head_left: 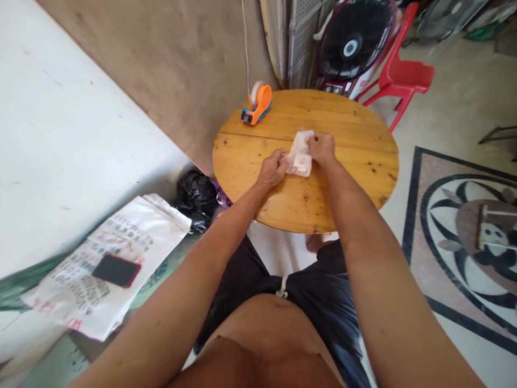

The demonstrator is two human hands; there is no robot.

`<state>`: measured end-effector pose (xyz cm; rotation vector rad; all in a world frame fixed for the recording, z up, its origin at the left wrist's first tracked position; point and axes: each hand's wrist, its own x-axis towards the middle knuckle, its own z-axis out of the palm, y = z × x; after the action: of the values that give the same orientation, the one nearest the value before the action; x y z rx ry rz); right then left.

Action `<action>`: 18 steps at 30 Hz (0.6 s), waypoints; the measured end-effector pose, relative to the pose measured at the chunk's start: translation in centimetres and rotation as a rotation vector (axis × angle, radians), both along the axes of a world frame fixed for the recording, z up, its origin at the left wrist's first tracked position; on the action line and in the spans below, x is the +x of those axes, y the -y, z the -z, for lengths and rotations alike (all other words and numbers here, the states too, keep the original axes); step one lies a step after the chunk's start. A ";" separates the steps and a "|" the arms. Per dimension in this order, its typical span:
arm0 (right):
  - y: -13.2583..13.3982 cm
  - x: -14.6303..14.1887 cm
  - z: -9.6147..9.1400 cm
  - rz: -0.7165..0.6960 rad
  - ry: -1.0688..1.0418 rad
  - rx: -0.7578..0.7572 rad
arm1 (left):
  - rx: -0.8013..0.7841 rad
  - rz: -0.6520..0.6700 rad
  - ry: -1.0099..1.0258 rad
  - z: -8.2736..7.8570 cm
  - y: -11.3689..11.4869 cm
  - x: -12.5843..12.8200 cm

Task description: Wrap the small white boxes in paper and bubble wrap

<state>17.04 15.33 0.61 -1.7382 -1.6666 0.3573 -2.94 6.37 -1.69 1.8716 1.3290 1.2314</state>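
A small translucent, pinkish-white plastic bag (301, 159) lies on the round wooden table (355, 178), with something flat and pale showing through its lower part. My left hand (273, 168) pinches the bag's left edge between thumb and fingers. At its upper right side, my right hand (322, 147) has its fingers closed on the plastic. What exactly is inside the bag is too small to make out. Farther back on the table stands an orange and blue tape dispenser (258, 105) with a roll of tape, apart from both hands.
Behind the table are a dark red fan (357, 46) and a red plastic chair (406, 75). To the left, a phone (117, 270) lies on white printed sacks (133, 226), near black plastic bags (196, 194). A brown board (169, 70) leans close to the table's left edge.
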 end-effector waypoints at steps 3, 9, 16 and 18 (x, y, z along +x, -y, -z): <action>0.2 -0.6 -0.8 -0.049 0.097 -0.028 | -0.017 -0.049 0.017 0.4 0.0 0.0; 0.9 -1.7 -2.0 -0.039 0.327 -0.133 | 0.035 -0.081 -0.074 0.4 0.3 -0.1; 1.8 -0.7 -3.0 0.119 0.177 -0.182 | 0.402 0.036 -0.257 0.4 0.4 0.0; 3.0 0.0 -3.7 0.149 0.130 -0.149 | 0.412 0.087 -0.285 0.6 0.4 0.0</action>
<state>17.01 12.35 4.26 -2.0216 -1.6222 0.3119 -2.95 6.01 -2.27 2.4438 1.1788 1.3036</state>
